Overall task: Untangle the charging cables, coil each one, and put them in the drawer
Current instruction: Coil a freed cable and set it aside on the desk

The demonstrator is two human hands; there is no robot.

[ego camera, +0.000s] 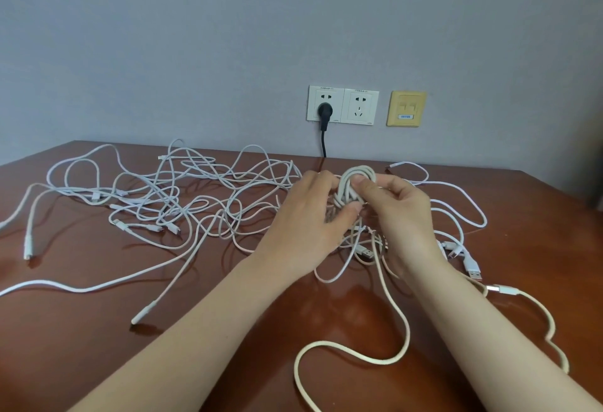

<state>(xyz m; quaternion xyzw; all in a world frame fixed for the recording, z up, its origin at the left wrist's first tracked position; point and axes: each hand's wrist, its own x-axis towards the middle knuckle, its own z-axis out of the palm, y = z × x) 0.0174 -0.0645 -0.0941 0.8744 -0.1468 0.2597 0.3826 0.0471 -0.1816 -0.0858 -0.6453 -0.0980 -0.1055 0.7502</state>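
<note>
— What have you got in your hands?

— A small coil (354, 183) of off-white cable, held over the desk (81, 297) near its back edge. My left hand (310, 216) grips the lower part, with the thumb pressed across the loops. My right hand (401, 216) pinches the top of the loops between thumb and forefinger. The hands are close together, both clamped on that one bundle.

— Is the whole cable wound up?

— No. A tail (385, 359) drops from under my hands, runs toward me in a wide curve over the desk and goes out at the bottom of the view.

— And the other cables?

— They lie in a tangle (182, 189) spread across the desk to my left, thin white loops crossing one another with several ends sticking out. More loops lie to my right. A USB plug (367, 253) lies on the desk between my wrists.

— What's behind all that?

— A grey wall with a double socket (362, 106). A black plug (324, 109) sits in its left half, its cord dropping behind the desk. A yellow wall plate (406, 108) is just beside the socket on the right.
</note>
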